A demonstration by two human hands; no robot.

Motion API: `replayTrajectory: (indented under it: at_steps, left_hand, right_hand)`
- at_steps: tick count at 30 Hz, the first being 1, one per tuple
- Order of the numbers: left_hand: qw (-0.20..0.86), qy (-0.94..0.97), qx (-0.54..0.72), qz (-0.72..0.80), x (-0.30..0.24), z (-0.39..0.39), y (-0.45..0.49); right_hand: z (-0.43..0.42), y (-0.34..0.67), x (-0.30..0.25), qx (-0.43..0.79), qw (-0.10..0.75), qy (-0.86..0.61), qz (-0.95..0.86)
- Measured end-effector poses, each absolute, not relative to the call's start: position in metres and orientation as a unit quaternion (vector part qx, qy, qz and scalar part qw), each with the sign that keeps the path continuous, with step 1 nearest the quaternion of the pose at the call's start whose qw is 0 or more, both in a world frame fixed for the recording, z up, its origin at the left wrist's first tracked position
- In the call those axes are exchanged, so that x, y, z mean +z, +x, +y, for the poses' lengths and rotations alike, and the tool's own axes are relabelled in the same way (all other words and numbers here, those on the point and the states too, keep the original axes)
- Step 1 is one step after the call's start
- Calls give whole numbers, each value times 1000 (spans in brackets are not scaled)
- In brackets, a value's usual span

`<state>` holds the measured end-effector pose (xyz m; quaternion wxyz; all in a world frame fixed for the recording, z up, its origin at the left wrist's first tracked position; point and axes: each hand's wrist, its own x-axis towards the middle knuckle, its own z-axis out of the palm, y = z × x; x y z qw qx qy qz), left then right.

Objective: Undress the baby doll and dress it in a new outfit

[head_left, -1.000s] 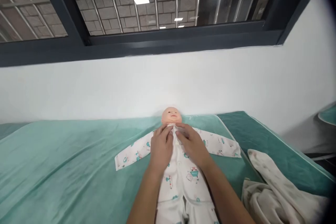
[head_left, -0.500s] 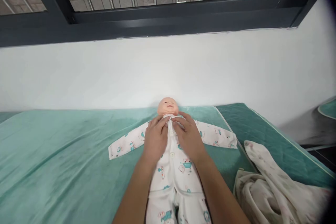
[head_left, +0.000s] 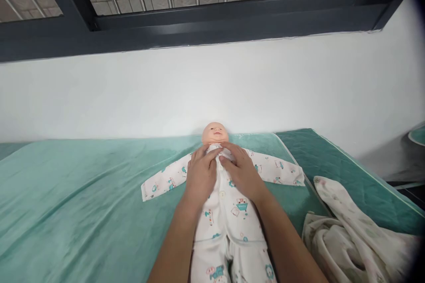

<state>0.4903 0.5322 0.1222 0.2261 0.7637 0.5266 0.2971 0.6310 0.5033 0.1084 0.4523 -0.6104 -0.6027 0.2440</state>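
A bald baby doll [head_left: 215,133] lies on its back, head against the wall. It wears a white baby shirt [head_left: 241,225] printed with teal and pink figures, its sleeves spread to both sides, and matching trousers [head_left: 250,261]. At the shirt's neckline, my left hand [head_left: 201,172] holds the front edge, index finger reaching across the middle. Facing it, my right hand [head_left: 243,170] grips the other side of the neckline with bent fingers. Both sets of fingertips nearly meet just below the doll's chin; the cloth between them is partly hidden. A pale button [head_left: 222,194] shows lower down the front.
A teal sheet [head_left: 83,212] covers the surface under the doll. Crumpled pale floral cloth [head_left: 345,239] lies at the lower right. Behind stands a white wall [head_left: 166,88], below a dark window frame [head_left: 206,24] with metal bars.
The view has shifted slightly. My left index finger now reaches further across the neckline, and my right fingers have drawn closer to it. The doll lies as before.
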Motion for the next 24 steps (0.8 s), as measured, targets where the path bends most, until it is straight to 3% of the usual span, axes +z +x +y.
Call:
replayTrajectory:
  at_steps: [7, 13, 20, 24]
  left_hand:
    - [185, 755, 443, 447, 122, 527, 490]
    - [92, 859, 404, 300, 129, 519, 490]
    - [142, 862, 430, 229, 129, 520, 489]
    - [172, 833, 453, 266, 136, 515, 487]
  right_hand:
    - [498, 623, 114, 142, 427, -630, -632]
    - [495, 622, 119, 97, 400, -658, -631]
    - [497, 620, 117, 86, 372, -681, -625]
    - [496, 621, 116, 79, 387, -665, -633]
